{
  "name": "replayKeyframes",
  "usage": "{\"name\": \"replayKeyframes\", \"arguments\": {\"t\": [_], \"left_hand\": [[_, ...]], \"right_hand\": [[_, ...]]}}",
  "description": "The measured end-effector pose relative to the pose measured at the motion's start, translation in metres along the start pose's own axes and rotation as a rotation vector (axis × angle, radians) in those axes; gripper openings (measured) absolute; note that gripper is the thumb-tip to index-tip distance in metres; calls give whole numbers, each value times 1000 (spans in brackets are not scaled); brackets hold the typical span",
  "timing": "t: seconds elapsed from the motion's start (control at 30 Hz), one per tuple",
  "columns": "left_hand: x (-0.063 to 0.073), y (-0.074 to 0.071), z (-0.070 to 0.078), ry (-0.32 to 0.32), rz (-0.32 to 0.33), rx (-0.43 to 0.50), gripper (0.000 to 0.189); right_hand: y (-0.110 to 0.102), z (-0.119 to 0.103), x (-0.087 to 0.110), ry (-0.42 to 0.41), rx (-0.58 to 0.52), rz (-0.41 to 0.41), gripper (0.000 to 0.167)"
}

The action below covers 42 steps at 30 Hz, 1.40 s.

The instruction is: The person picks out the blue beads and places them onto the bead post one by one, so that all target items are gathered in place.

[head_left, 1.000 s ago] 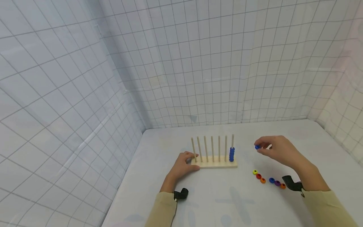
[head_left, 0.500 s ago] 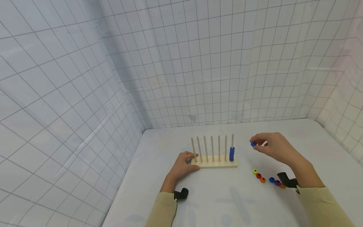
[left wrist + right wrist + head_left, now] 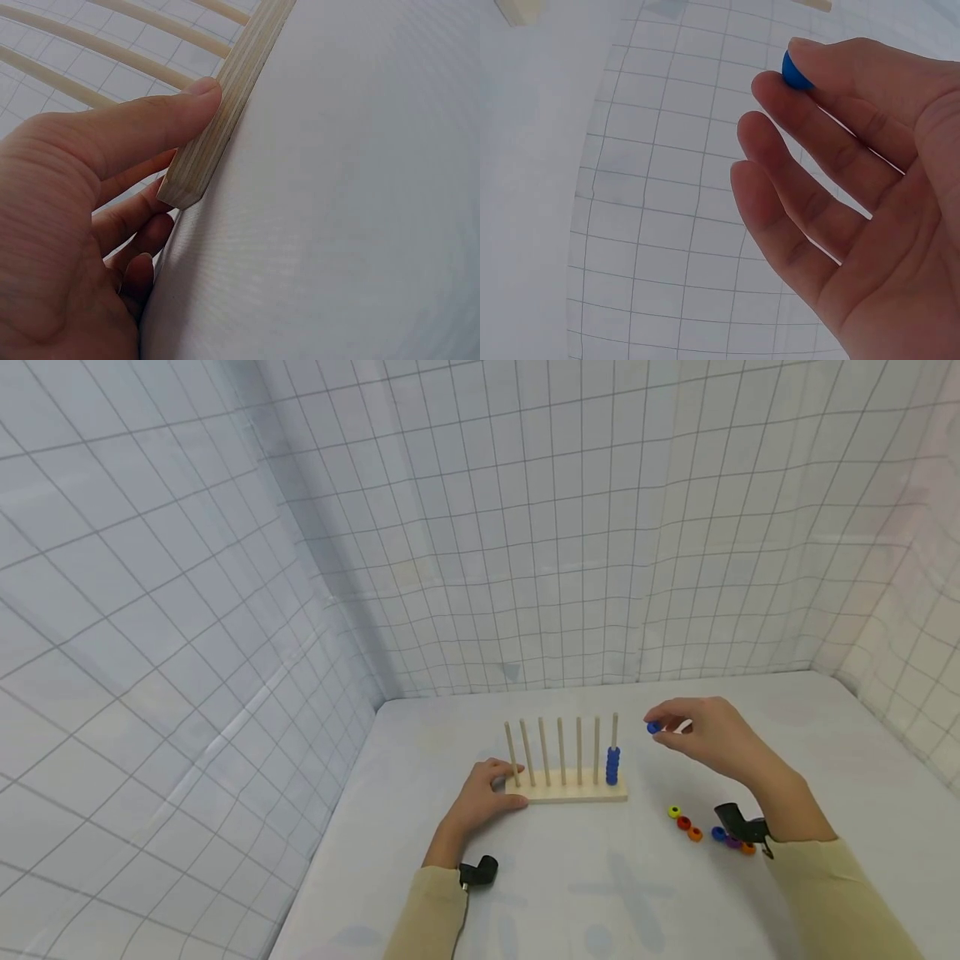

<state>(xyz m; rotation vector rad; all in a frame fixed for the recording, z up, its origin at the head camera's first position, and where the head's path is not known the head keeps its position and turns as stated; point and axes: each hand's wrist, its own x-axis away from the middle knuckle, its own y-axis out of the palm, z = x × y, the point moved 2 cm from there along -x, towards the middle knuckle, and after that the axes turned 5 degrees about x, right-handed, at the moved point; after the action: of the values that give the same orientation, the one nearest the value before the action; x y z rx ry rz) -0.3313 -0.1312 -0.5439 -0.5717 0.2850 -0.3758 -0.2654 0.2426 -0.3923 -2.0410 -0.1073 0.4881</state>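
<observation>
A wooden peg board [image 3: 566, 793] with a row of upright pegs stands on the table. Several blue beads [image 3: 612, 766] are stacked on its rightmost peg; the other pegs are bare. My left hand [image 3: 480, 797] grips the board's left end, the thumb on its front edge, as the left wrist view shows closely. Between thumb and index finger, my right hand [image 3: 712, 735] pinches a blue bead [image 3: 654, 727] in the air, right of the stacked peg and apart from it. In the right wrist view that bead [image 3: 796, 73] is partly covered by the thumb; the other fingers are spread.
On the table right of the board lie a yellow bead [image 3: 674, 812], a red bead [image 3: 684, 823] and an orange bead [image 3: 695, 834]. Beside them are a blue bead [image 3: 718, 833], a purple bead [image 3: 733, 842] and another orange bead [image 3: 748, 848]. Gridded white cloth [image 3: 525, 527] hangs behind.
My right hand has moved left and slightly up with the blue bead, closer to the rightmost peg. The left hand and board have stayed in place.
</observation>
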Motion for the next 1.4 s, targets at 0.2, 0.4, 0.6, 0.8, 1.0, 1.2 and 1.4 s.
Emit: {"name": "replayKeyframes", "arguments": {"t": [0.2,0.4,0.6,0.8,1.0,1.2,1.4], "left_hand": [[0,0,0,-13,-2,-2,58],[0,-1,-1,-15,-1,8,58],[0,0,-1,-14,-3,6,58],[0,-1,-1,-4,-1,5,57],[0,-1,-2,0,-2,5,56],[0,-1,-1,8,1,14,55],[0,0,0,-7,-4,20,55]], "right_hand": [[0,-5,-5,-11,-20,14,18],[-1,-12,-9,-18,-15,22,18],[-3,-19,-14,-30,-27,35,19],[-3,-24,-18,-56,-44,49,20],[1,-29,-22,-59,-54,63,21],[6,-32,-23,-56,-66,93,21],[10,-35,-23,-57,-84,109,22]]}}
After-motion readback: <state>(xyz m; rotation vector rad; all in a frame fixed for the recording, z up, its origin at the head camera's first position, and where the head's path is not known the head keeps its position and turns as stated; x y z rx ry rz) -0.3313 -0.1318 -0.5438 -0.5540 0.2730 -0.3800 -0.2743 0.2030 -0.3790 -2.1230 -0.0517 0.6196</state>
